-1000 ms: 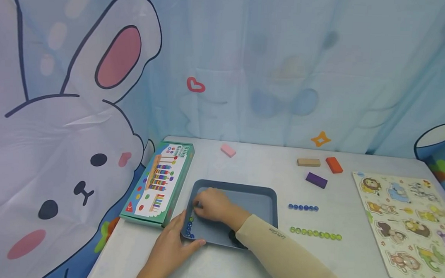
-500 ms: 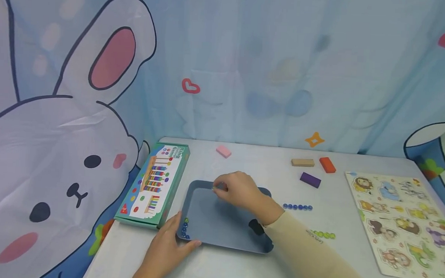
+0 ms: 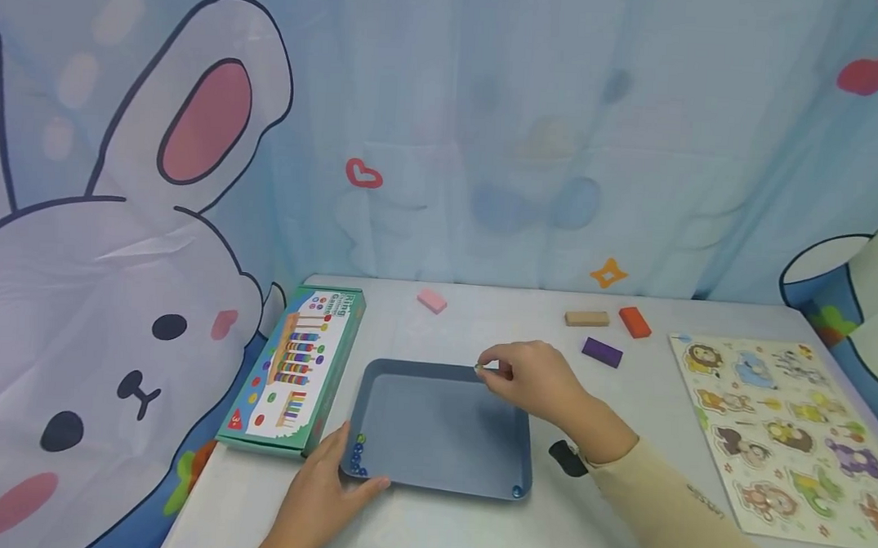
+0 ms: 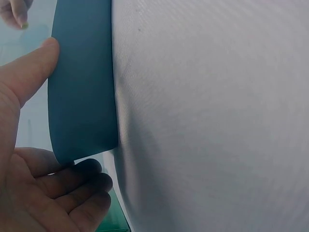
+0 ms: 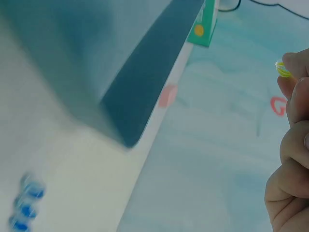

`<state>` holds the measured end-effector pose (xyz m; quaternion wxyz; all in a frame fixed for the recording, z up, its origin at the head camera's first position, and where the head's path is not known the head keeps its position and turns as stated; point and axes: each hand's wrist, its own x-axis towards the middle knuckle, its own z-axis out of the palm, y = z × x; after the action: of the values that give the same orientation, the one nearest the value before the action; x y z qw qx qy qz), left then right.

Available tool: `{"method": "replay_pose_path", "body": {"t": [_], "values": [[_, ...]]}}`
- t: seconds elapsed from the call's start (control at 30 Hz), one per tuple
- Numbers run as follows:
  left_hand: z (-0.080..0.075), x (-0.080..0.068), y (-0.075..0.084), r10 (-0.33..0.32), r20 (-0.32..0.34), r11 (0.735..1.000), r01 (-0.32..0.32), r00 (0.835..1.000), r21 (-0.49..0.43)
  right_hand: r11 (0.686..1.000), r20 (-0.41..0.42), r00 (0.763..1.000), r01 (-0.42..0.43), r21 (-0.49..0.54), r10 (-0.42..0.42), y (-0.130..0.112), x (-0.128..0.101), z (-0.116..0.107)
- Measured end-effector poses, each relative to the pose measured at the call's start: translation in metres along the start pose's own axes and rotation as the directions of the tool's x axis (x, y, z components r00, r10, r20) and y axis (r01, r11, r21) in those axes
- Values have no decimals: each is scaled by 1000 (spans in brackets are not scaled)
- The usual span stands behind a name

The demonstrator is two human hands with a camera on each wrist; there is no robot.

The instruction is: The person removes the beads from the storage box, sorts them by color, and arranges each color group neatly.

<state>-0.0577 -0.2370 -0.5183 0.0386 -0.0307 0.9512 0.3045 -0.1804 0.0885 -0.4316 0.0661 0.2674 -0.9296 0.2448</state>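
Note:
My left hand (image 3: 319, 489) grips the near left corner of a blue-grey tray (image 3: 432, 429), thumb at the front rim and fingers along the left side. Over the tray's far right, my right hand (image 3: 541, 381) pinches a clear marble with yellow-green streaks (image 5: 282, 69) between thumb and forefinger. Several dark blue marbles (image 3: 358, 458) and a green marble (image 3: 361, 438) lie in the tray's near left corner. In its near right corner sits a single blue marble (image 3: 517, 491). Blue marbles (image 5: 26, 210) lined up on the table show in the right wrist view; my right arm hides them in the head view.
Left of the tray lies a green-edged ring game box (image 3: 295, 370). Farther back are a pink block (image 3: 432, 300), a tan block (image 3: 587, 319), an orange block (image 3: 635, 322) and a purple block (image 3: 601, 352). An animal puzzle board (image 3: 792, 437) lies at the right.
My right hand has lifted from the tray's left side and moved rightward with the marble. The blue marble in the near right corner is now uncovered. My left hand keeps its grip on the tray.

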Motion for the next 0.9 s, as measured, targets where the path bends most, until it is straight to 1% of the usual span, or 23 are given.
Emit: {"method": "replay_pose_path", "body": {"t": [0.27, 0.57, 0.7, 0.9], "values": [[-1, -2, 2, -12, 7, 1000, 12, 1000, 2, 996, -67, 995, -71, -49, 68, 34, -36, -13], [-1, -2, 4, -21, 11, 1000, 21, 1000, -1, 977, -89, 979, -193, -93, 185, 63, -73, -35], [-2, -2, 3, -18, 11, 1000, 18, 1000, 7, 966, -93, 968, -241, -92, 233, 76, -89, -39], [-3, -2, 4, -9, 25, 1000, 9, 1000, 1, 938, -74, 942, -334, -90, 328, 94, -117, -41]]}}
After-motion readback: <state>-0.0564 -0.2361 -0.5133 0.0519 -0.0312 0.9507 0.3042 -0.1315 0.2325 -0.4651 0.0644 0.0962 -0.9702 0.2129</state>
